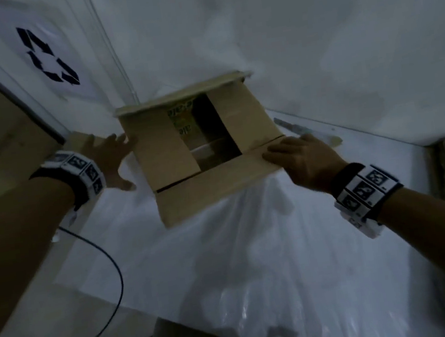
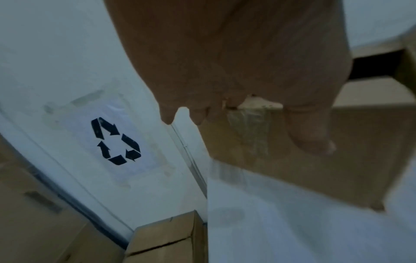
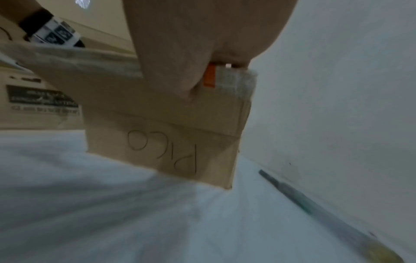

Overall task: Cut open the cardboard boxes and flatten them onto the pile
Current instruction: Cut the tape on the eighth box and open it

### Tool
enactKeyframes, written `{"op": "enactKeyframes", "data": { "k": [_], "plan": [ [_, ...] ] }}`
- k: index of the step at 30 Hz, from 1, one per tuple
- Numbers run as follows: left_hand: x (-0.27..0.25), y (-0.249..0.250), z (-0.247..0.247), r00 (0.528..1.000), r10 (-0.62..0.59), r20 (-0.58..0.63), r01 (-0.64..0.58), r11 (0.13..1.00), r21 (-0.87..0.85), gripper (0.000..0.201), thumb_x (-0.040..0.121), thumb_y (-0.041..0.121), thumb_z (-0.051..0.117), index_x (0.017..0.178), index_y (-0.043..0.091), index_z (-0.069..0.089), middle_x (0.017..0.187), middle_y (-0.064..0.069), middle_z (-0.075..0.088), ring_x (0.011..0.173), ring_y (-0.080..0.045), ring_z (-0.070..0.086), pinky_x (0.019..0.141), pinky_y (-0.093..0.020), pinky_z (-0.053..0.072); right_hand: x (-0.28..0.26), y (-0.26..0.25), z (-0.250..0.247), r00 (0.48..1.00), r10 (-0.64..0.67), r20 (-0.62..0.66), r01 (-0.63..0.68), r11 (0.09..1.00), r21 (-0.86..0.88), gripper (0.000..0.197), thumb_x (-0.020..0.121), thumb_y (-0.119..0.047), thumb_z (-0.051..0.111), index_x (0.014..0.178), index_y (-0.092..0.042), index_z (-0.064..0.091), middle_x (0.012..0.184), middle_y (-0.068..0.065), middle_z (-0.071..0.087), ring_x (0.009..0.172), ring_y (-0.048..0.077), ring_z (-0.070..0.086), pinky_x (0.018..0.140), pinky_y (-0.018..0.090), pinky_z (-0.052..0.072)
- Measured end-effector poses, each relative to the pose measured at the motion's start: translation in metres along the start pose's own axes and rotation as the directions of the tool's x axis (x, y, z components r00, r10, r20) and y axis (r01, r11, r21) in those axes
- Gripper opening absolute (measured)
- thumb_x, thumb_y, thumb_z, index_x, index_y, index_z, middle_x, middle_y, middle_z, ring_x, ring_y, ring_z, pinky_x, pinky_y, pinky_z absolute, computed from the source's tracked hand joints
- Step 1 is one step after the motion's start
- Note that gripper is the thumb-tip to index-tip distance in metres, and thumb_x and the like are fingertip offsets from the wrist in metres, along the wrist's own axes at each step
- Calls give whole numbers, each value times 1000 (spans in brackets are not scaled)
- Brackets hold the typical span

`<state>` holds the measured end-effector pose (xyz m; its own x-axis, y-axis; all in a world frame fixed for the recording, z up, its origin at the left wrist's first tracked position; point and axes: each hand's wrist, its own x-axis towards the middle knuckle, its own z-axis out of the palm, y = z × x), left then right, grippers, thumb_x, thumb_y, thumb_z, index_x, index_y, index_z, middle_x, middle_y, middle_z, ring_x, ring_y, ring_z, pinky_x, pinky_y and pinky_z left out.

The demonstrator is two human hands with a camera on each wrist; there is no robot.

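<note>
While my right hand (image 1: 304, 162) pinches 1 box (image 1: 201, 145) flap, left hand (image 1: 112, 157) spread alongside: press 2 sides inward, evenly, to flatten.

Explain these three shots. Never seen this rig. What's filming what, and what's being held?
No robot: a person wearing three cameras. One is a head view looking down, and one sits on each wrist, on the marker-patterned bands. The left hand lies flat and open against the side of the cardboard box. The right hand has its grip on the box's near right edge, thumb on the side marked "PICO". The box's flaps are open. It sits on a white covered surface. A long tool, perhaps the cutter, lies by the wall. More boxes stand to the left.
</note>
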<state>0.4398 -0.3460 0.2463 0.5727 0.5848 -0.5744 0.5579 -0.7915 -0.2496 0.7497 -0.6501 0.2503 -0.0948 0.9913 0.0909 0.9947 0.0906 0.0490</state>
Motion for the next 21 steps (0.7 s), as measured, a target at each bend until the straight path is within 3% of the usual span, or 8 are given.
{"op": "enactKeyframes", "data": {
  "k": [3, 5, 8, 12, 13, 15, 17, 21],
  "plan": [
    [-9, 8, 21, 982, 110, -155, -93, 989, 113, 128, 66, 89, 49, 149, 26, -25, 160, -15, -8, 148, -32, -9, 116, -56, -9, -27, -14, 13, 902, 79, 425, -89, 996, 4, 97, 78, -70, 54, 153, -17, 22, 159, 13, 19, 141, 35, 29, 101, 55, 39],
    [-12, 16, 32, 940, 165, -300, -146, 986, 85, 127, 59, 95, 39, 152, 26, -13, 158, -26, 2, 146, -42, -4, 113, -61, -13, -29, -26, 16, 798, 155, 582, -188, 982, -4, 111, 71, -88, 31, 155, -23, 2, 162, 7, -8, 149, 28, 3, 114, 54, 20],
    [-25, 31, 27, 935, 184, -304, -135, 975, 174, 117, 64, 88, 50, 154, 20, 20, 152, -32, 22, 142, -47, 13, 110, -68, -9, -11, -51, 14, 837, 208, 506, -248, 969, 12, 95, 84, -78, 19, 152, -12, 18, 161, 14, 6, 146, 32, 15, 105, 54, 29],
    [-26, 48, 5, 851, 439, -288, -295, 854, 428, 89, 48, 56, 88, 116, 3, 66, 122, -26, 56, 104, -39, 54, 95, -52, 32, 22, -83, 21, 954, 159, 256, -196, 973, 125, 67, 90, -39, 50, 145, -8, 31, 153, 18, 28, 136, 39, 31, 88, 53, 40],
    [-23, 55, -1, 786, 548, -286, -356, 779, 516, 93, 46, 51, 91, 120, 3, 63, 122, -24, 56, 98, -37, 57, 91, -47, 37, 31, -92, 22, 951, 124, 282, -170, 974, 147, 75, 86, -31, 61, 148, -10, 26, 155, 17, 23, 139, 38, 27, 91, 55, 38],
    [-14, 69, -14, 780, 604, -164, -439, 716, 543, 117, 64, 55, 83, 151, 6, 22, 150, -25, 27, 128, -37, 42, 103, -45, 33, 50, -108, 28, 938, 68, 341, -111, 988, 110, 96, 76, -28, 74, 152, -13, 17, 157, 14, 19, 139, 36, 24, 92, 55, 36],
    [-3, 84, -25, 814, 580, -14, -482, 689, 541, 132, 69, 61, 74, 152, 11, -15, 160, -15, -8, 148, -33, 8, 116, -45, 14, 63, -122, 36, 917, 98, 387, -131, 990, 59, 94, 74, -26, 76, 150, -15, 22, 152, 12, 27, 134, 33, 31, 89, 51, 35],
    [-4, 107, -35, 749, 658, -85, -565, 700, 436, 90, 85, 47, 60, 153, 10, 15, 158, -17, 17, 145, -34, 13, 117, -51, 14, 60, -123, 34, 909, 253, 330, -275, 961, 22, 52, 86, -11, 59, 136, -14, 44, 141, 11, 40, 119, 32, 44, 88, 46, 32]
  ]
}}
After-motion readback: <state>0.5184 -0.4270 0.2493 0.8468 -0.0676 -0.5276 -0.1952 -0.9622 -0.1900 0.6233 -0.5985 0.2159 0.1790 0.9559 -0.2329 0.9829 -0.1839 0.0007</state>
